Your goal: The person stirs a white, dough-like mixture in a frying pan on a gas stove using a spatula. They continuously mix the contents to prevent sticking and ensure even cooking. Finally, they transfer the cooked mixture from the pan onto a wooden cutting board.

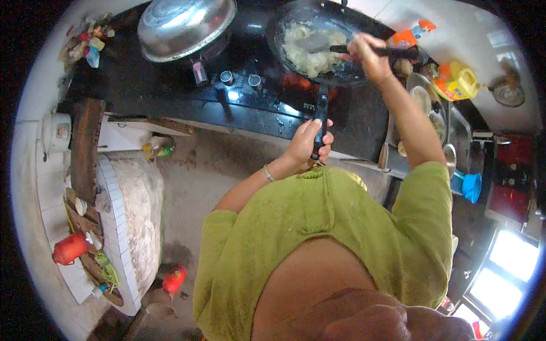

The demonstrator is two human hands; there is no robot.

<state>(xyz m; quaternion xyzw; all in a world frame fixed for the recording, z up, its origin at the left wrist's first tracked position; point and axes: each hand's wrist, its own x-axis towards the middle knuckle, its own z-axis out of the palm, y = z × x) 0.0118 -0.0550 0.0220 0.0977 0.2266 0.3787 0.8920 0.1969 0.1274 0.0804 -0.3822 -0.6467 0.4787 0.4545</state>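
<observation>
Nearest is the person's green shirt (pixel 369 210), its soft cloth creased, with short sleeves. Just beyond its hem, the left hand (pixel 310 139) is closed around the wok handle (pixel 322 111), a straight, dark, smooth bar pointing toward the body; a thin pale bracelet (pixel 268 173) circles that wrist. The wok (pixel 344 78) lies straight beyond the left hand, round, dark and deep-sided.

Farther out and to the right, well apart from the left hand, the right hand (pixel 369 57) is clamped on the spatula (pixel 392 52) above the wok's right side. The spatula's slim black handle sticks out to the right of the fist, while its broad, flat, greyish blade reaches left into the food (pixel 311 61). That food lies in the wok, beyond the left hand and left of the right one: a pale, whitish-yellow, moist heap with a lumpy surface. What it is made of cannot be told.

Left of the wok, the glossy black stove (pixel 244 108) carries two round knobs (pixel 240 80) with metallic rims. Right of the right forearm stands a yellow plastic jug (pixel 459 82). At the far left sits a large, shiny, rounded metal basin (pixel 187 28).
</observation>
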